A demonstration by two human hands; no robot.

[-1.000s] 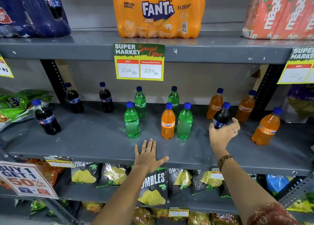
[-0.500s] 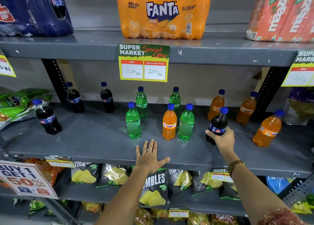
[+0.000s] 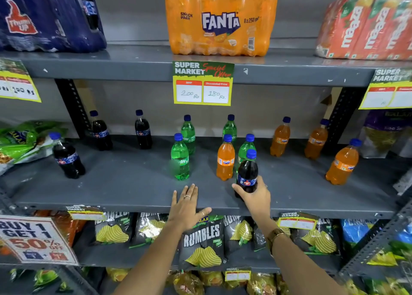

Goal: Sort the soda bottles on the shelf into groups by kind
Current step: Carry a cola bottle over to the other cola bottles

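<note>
While the right hand [image 3: 256, 197] grips the cola bottle [image 3: 247, 172], the Fanta bottle [image 3: 225, 161] just left of it could be toppled by a careless sweep.

Middle shelf [image 3: 133, 183]: three cola bottles on the left, one front [image 3: 66, 158], two behind [image 3: 101, 132] [image 3: 142, 130]. Sprite bottles centre, two at back [image 3: 188, 132] [image 3: 230, 127], one front-left [image 3: 180, 158], one [image 3: 246, 144] behind the held cola bottle [image 3: 247, 172]. Fanta bottle [image 3: 225, 159] just left of that held bottle. Three Fanta bottles right [image 3: 280, 138] [image 3: 316, 140] [image 3: 343, 163]. Left hand [image 3: 187, 207] flat on shelf front edge; right hand [image 3: 256, 196] beside it. Chip bags [image 3: 202, 241] on the shelf below, Fanta pack [image 3: 220, 20] above.
</note>
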